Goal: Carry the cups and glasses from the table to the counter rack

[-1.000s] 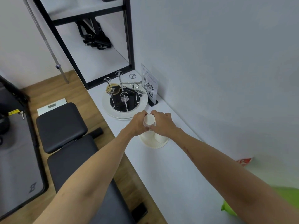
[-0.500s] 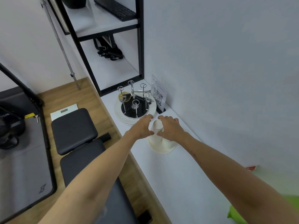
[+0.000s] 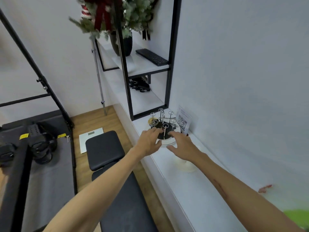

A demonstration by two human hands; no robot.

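The counter rack (image 3: 168,142) is a round white tray with a black centre and several upright metal pegs, standing on the white counter (image 3: 192,190) by the wall. My left hand (image 3: 148,143) reaches over its front left rim with fingers spread and nothing in it. My right hand (image 3: 182,146) hovers at the front right rim, also spread and holding nothing. A white paper plate with white cups (image 3: 186,167) sits on the counter just under my right wrist, mostly hidden by it.
A QR-code sign (image 3: 184,122) stands right of the rack against the wall. A black-framed shelf (image 3: 127,91) behind it holds a keyboard (image 3: 152,56) and a vase of greenery. A black bench (image 3: 103,148) runs along the counter's left edge.
Both hands have let go of the white cup and moved forward from the plate to the rack's front rim, fingers now spread. The view has tilted upward.
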